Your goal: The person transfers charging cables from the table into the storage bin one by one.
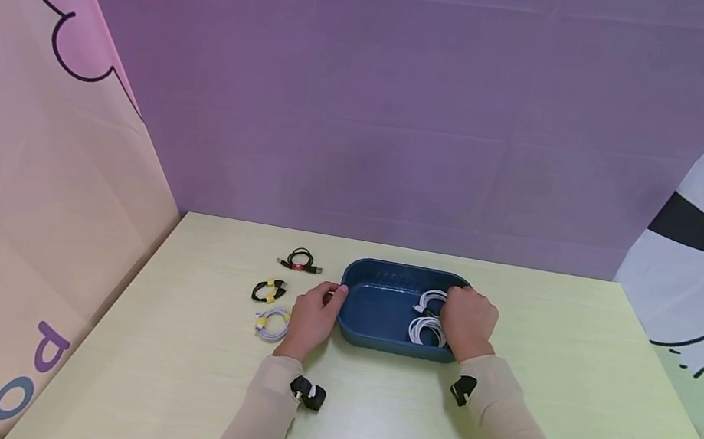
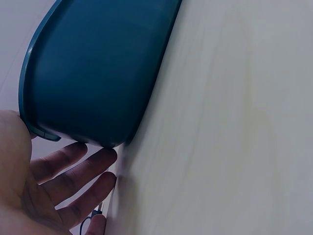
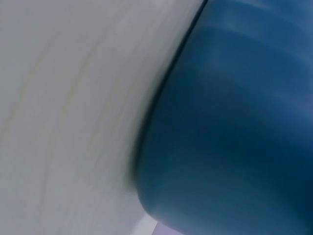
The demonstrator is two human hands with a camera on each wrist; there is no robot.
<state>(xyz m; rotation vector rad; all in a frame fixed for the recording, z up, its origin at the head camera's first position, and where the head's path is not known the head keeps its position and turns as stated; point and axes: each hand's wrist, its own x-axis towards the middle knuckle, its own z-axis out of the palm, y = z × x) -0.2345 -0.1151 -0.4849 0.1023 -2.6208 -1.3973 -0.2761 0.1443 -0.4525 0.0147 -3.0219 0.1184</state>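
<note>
A blue basket (image 1: 373, 343) stands on the table with two coiled white cables (image 1: 427, 331) at its right end; a small dark piece lies between them. At the basket's left end, my left hand (image 1: 312, 319) holds the rim with the thumb on top. In the left wrist view, the fingers of the left hand (image 2: 73, 181) are spread below the basket wall (image 2: 98, 73), some tips touching it. My right hand (image 1: 469, 323) is curled over the right rim, its fingertips hidden. The right wrist view shows only the basket's outer wall (image 3: 230, 132), no hand.
Left of the basket, a black cable with a red band (image 1: 298, 266), a black cable with yellow ties (image 1: 268, 291) and a white cable with yellow ties (image 1: 271, 324) lie coiled on the table (image 1: 386, 435). A purple cloth (image 1: 413, 105) hangs behind the table.
</note>
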